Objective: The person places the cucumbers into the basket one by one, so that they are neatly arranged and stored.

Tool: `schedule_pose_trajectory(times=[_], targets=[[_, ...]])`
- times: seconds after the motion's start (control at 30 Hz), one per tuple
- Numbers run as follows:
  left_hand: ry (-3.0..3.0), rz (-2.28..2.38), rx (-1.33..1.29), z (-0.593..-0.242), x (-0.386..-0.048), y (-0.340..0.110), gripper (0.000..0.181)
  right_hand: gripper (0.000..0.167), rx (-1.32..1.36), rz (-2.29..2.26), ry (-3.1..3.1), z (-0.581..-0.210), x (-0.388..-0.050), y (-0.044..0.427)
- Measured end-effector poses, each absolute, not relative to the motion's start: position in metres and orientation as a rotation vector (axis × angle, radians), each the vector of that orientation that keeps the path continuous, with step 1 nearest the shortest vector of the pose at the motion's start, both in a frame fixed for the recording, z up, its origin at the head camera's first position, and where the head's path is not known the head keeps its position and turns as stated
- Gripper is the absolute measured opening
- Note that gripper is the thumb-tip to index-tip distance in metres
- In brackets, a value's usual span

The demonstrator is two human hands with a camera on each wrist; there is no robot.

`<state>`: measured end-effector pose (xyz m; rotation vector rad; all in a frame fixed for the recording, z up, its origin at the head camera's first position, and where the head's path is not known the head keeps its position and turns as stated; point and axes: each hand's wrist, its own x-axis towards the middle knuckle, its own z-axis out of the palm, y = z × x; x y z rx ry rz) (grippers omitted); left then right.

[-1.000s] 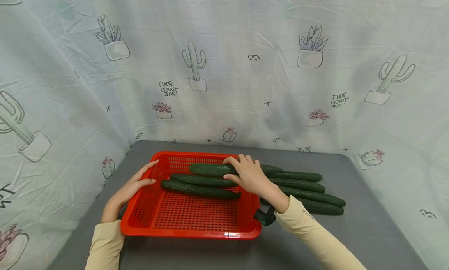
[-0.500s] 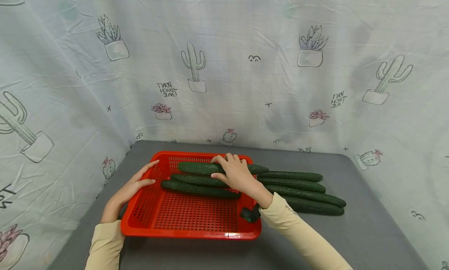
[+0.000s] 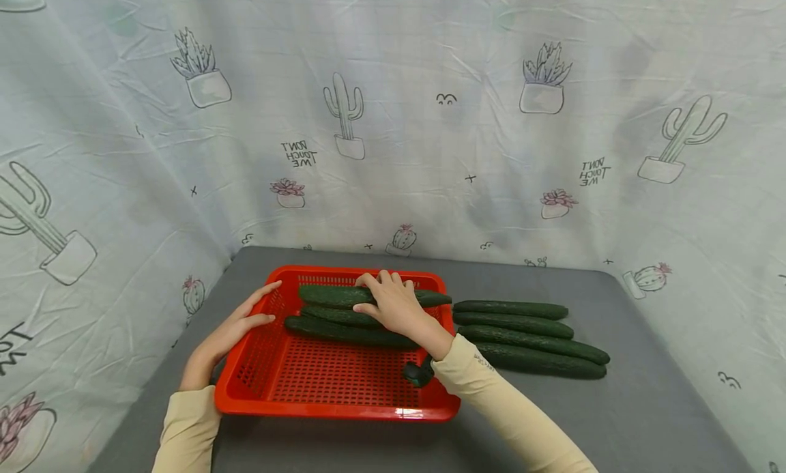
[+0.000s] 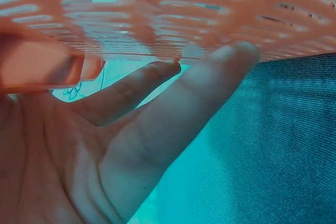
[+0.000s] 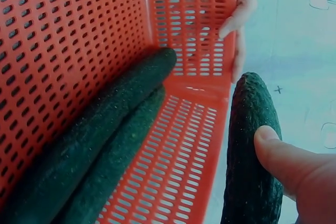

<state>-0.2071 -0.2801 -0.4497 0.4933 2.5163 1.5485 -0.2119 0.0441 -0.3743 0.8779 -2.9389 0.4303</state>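
My right hand (image 3: 396, 309) grips a dark green cucumber (image 3: 331, 295) around its middle. The cucumber lies level over the back part of a red plastic basket (image 3: 344, 409). In the right wrist view, my thumb (image 5: 283, 153) presses on this cucumber (image 5: 249, 156), which is above the basket's rim. Two more cucumbers (image 3: 350, 333) lie side by side inside the basket, partly covered by my right hand. At the basket's left side, my left hand (image 3: 224, 333) holds the rim, thumb over it. The left wrist view shows straight fingers (image 4: 173, 114) against the slotted outer wall.
Several cucumbers (image 3: 534, 340) lie in a row on the grey table (image 3: 552, 418), right of the basket. A pale curtain (image 3: 405, 152) with cactus drawings hangs behind and at both sides. A black wrist device (image 3: 419, 373) sits under my right wrist, over the basket.
My right hand has carried the cucumber leftward, from partly past the basket's right side to almost wholly over the basket. My left hand has stayed on the rim.
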Motion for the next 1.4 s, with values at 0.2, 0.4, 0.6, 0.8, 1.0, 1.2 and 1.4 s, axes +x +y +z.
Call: schedule_pose_trajectory(times=[0.2,0.4,0.6,0.8,1.0,1.2,1.4], targets=[[2.52,1.545,0.492,-0.45,-0.207,-0.279,0.06,0.043,0.876,0.409,-2.973,-0.383,-0.212,0.037],[2.519,1.539,0.491,-0.449,-0.207,-0.279,0.06,0.044,0.887,0.379,-3.021,-0.394,-0.211,0.029],[2.499,1.546,0.489,-0.448,-0.206,-0.277,0.059,0.044,0.914,0.358,-3.036,-0.4,-0.209,0.023],[2.488,1.56,0.488,-0.447,-0.205,-0.277,0.059,0.045,0.934,0.282,-3.05,-0.406,-0.208,0.018],[2.482,1.554,0.465,-0.446,-0.204,-0.278,0.06,0.045,0.929,0.268,-3.096,-0.415,-0.208,0.015],[2.443,1.579,0.443,-0.444,-0.202,-0.278,0.06,0.043,0.939,0.325,-3.147,-0.424,-0.208,0.015],[2.486,1.545,0.442,-0.444,-0.202,-0.279,0.06,0.047,0.895,0.388,-3.192,-0.426,-0.209,0.014]])
